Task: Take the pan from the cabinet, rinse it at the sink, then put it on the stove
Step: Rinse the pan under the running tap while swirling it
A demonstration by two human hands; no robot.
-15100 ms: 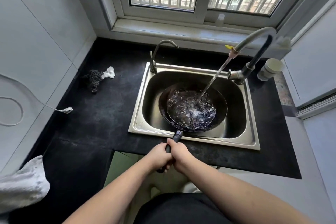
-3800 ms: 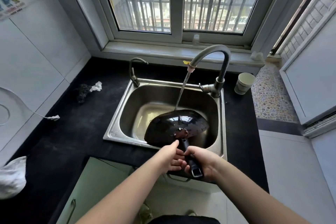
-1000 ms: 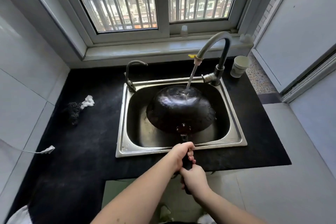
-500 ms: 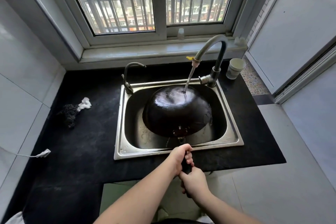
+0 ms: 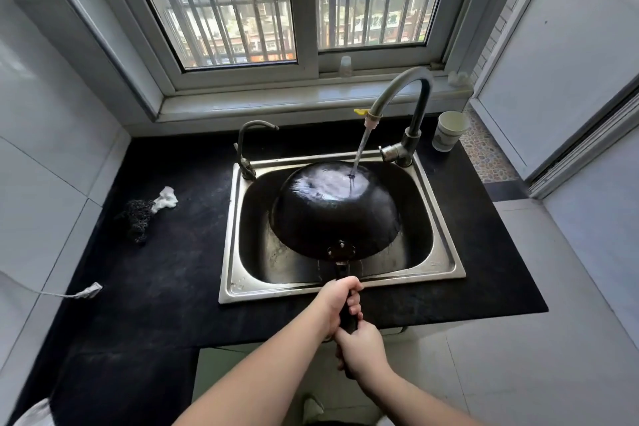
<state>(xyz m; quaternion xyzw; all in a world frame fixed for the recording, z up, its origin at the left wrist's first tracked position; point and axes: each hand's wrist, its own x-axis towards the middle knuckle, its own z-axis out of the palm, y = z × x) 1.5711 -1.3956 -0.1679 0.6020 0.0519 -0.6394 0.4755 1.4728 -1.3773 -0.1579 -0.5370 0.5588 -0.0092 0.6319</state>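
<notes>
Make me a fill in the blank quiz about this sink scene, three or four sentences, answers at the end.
1. The pan is held ____ side up over the sink.
2. Water from the tall faucet lands on the pan's ____.
3. The left hand and right hand both grip the pan's ____.
4. The paper cup stands on the ____ counter.

Answers: bottom; underside; handle; black

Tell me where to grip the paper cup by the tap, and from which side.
Grip the cup round its side wall, coming from the right or from above. It stands upright and open-topped on the counter, with the tap close on its left and the window sill behind, so those sides look cramped. The thin wall probably needs a light squeeze.
</notes>
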